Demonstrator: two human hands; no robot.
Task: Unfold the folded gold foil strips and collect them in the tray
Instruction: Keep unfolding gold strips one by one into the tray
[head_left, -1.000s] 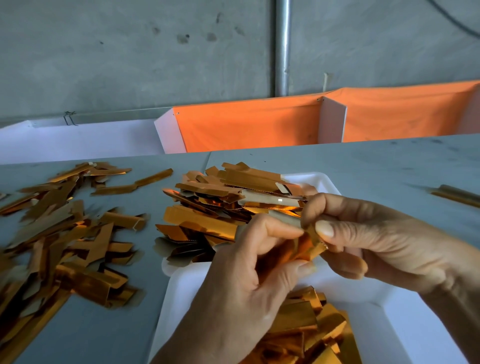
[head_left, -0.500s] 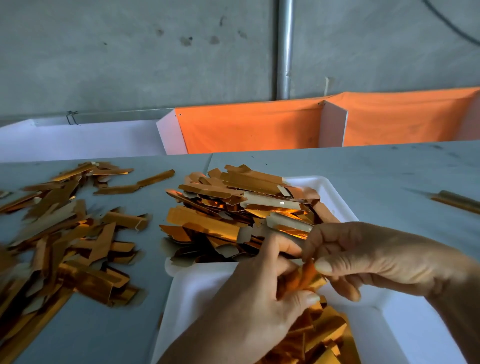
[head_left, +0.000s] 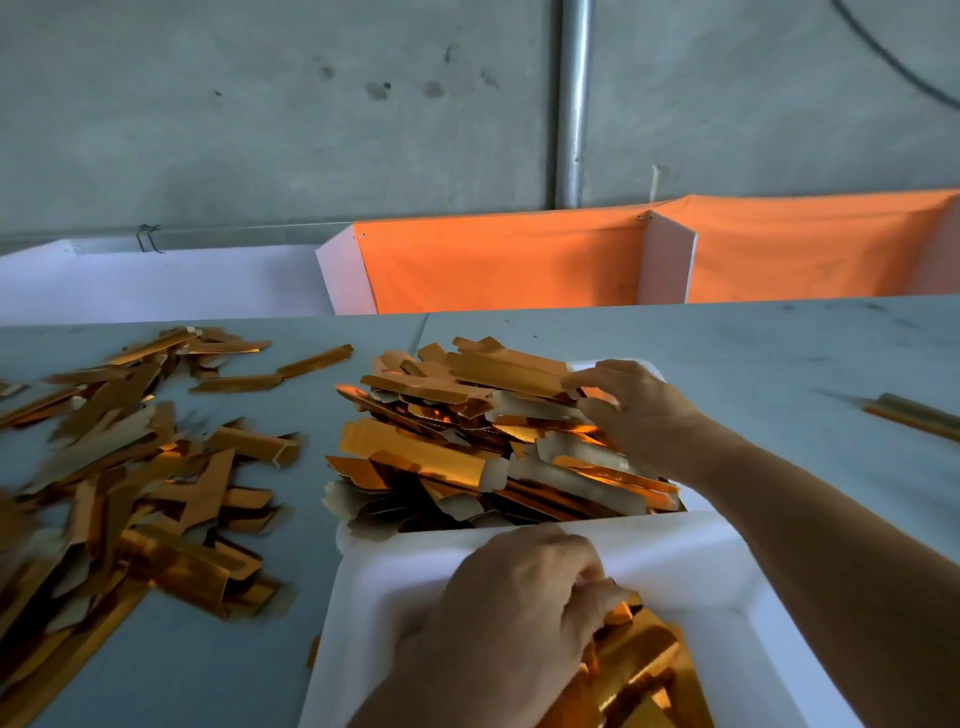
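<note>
Two white foam trays sit in front of me. The near tray (head_left: 395, 587) holds a small heap of gold foil strips (head_left: 644, 670) at its right. My left hand (head_left: 514, 608) is low inside this tray, fingers curled on a gold strip (head_left: 621, 608) at the top of that heap. The far tray (head_left: 654, 369) is piled high with folded gold strips (head_left: 447, 441). My right hand (head_left: 634, 410) reaches onto the right side of that pile, fingers spread and touching the strips; whether it grips one I cannot tell.
A wide scatter of loose gold strips (head_left: 124, 467) covers the grey table (head_left: 779, 364) at the left. A single gold strip (head_left: 914, 415) lies at the far right. Orange cloth bins (head_left: 498, 270) and a white bin (head_left: 156, 280) stand behind the table edge.
Both hands held one strip together above the near tray. Now the left hand has gone down into the near tray with it, and the right hand has moved away to the far pile.
</note>
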